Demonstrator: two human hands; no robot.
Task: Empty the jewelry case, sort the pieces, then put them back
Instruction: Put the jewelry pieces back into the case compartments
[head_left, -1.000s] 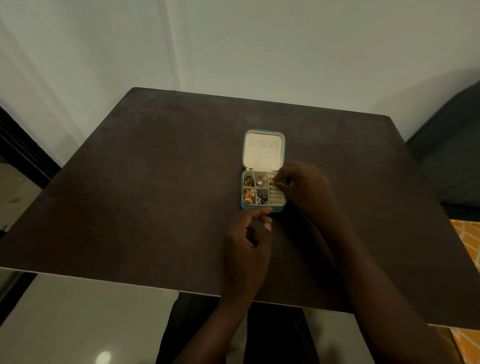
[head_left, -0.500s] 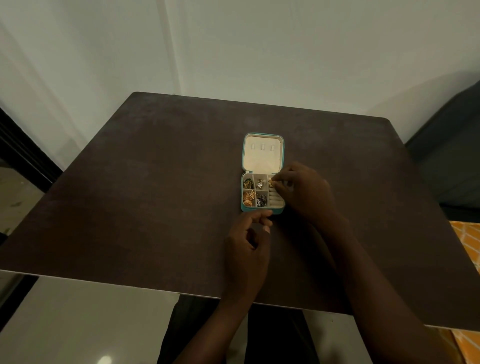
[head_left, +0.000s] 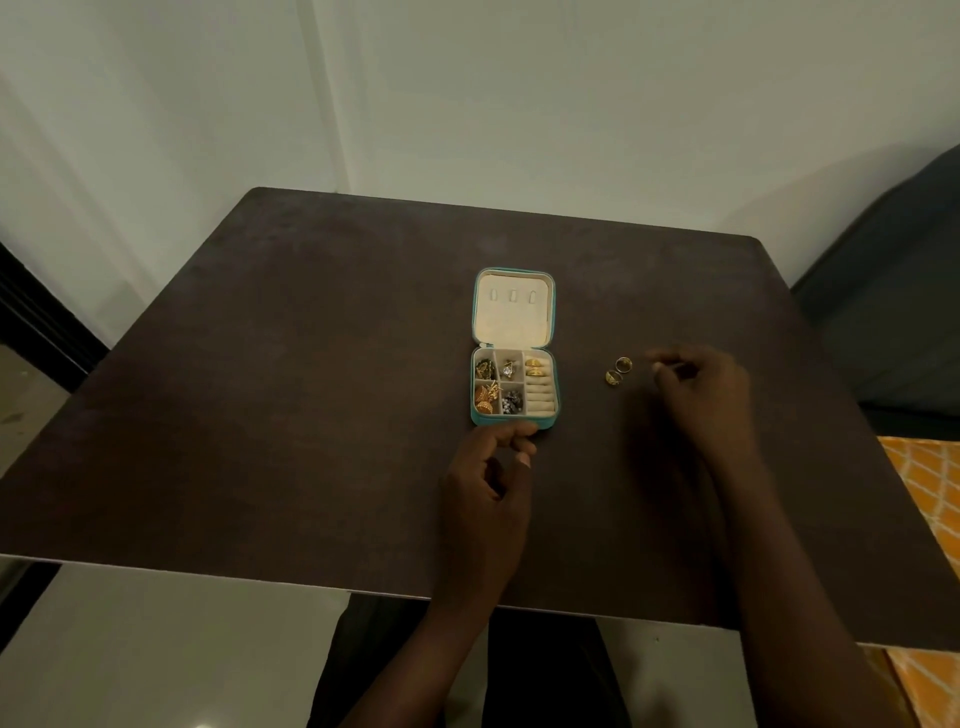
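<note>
Bracing hand: left hand (head_left: 485, 483) had its fingers loosely curled, one fingertip touching the near edge of the jewelry case (head_left: 514, 387), gripping nothing
Freed hand: right hand (head_left: 704, 395) hovered low over the table (head_left: 311, 364) with fingers loosely bent and nothing seen between them; blur hid the very tips
Just left of the right fingertips: two gold rings (head_left: 618, 370) lay on the bare tabletop, touching or nearly so, apart from the hand
Further left, between the hands: the case sat open and flat, lid (head_left: 513, 307) folded away from the person, base compartments facing up
Right column of the case: more gold rings (head_left: 535, 367) sat in the far slots of the ring rolls; the near rolls held none
Left compartments: gold earrings (head_left: 485, 400), dark beaded pieces (head_left: 512, 401), a clear stone piece (head_left: 508, 369) and a dark greenish piece (head_left: 485, 368), each in its own cell
Handling, judged: rings looked light, hard and smooth, likely to roll or skid; best pinched across the band with thumb and forefinger tips
Handling, earrings: small and possibly tangled with hooks; a gentle tip pinch, one at a time
Case, judged: light enough to slide, so the left fingertip at its edge served to steady it
Progress, judged: emptying barely begun, most pieces remained inside
</note>
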